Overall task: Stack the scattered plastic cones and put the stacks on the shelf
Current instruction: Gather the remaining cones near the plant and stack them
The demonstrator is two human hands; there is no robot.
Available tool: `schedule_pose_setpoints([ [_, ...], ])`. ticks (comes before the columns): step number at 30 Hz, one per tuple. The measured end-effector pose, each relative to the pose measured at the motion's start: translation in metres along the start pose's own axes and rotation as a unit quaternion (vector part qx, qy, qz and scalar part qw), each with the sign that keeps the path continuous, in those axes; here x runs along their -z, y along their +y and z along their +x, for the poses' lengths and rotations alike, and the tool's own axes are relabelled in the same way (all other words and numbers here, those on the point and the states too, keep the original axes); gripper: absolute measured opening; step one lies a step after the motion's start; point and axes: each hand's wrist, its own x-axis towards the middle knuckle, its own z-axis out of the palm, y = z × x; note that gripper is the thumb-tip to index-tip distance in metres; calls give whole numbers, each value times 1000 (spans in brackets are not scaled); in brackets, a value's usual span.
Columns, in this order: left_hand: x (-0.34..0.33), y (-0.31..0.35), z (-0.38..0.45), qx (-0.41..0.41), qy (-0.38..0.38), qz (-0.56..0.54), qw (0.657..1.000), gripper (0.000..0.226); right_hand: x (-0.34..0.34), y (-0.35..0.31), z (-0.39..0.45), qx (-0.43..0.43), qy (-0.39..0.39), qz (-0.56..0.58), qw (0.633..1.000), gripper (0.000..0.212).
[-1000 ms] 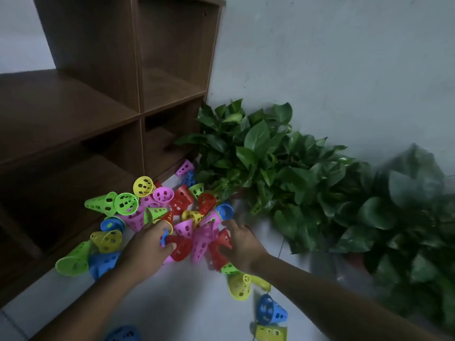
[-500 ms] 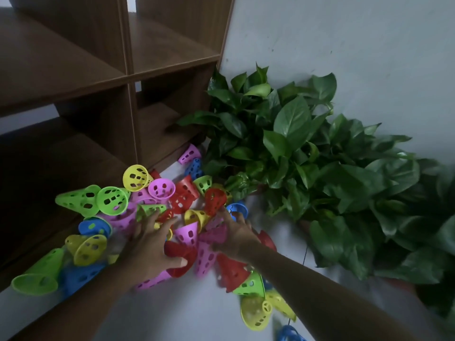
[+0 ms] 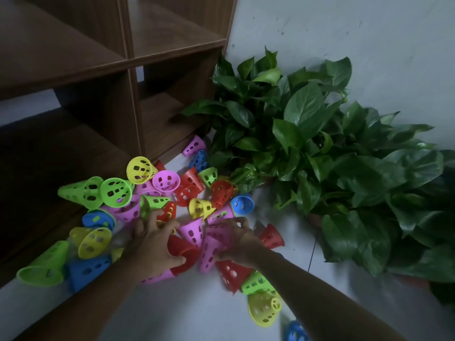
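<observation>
Several perforated plastic cones in red, pink, yellow, green and blue lie scattered on the pale floor in front of a brown wooden shelf (image 3: 133, 62). My left hand (image 3: 154, 244) grips a red cone (image 3: 183, 253) at its wide rim. To its right, my right hand (image 3: 237, 242) curls its fingers round a pink cone (image 3: 209, 252) that lies beside the red one. Another pink cone (image 3: 192, 231) stands between the hands. A red cone (image 3: 231, 274) lies under my right wrist.
Large leafy green plants (image 3: 307, 148) fill the right side against the grey wall (image 3: 344, 28). Green cones (image 3: 44, 269), a blue cone (image 3: 86, 270) and yellow cones (image 3: 94, 242) lie at the left by the shelf's bottom board. A yellow cone (image 3: 263, 308) lies near my right forearm.
The view tilted down and closer to the pile. My left hand closed round the red cone. My right hand shifted onto the pink cone beside it.
</observation>
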Motion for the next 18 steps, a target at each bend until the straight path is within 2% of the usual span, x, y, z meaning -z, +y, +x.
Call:
schedule_pose_setpoints([
  [3,2,-6,0,2,-22,10,1000,79,-5,3,-11,7,26,33,999,101],
  [5,1,-11,0,-6,-52,8,999,86,-4,0,-25,11,22,56,998,106],
  [8,-1,-16,-2,-19,-64,5,998,92,-4,0,-39,7,35,108,994,102],
  [12,-2,-19,-12,-28,-42,1,999,79,-10,0,-46,21,62,121,991,97],
  [18,-14,-38,-31,-49,46,-50,996,62,-20,4,-51,50,103,159,981,71],
])
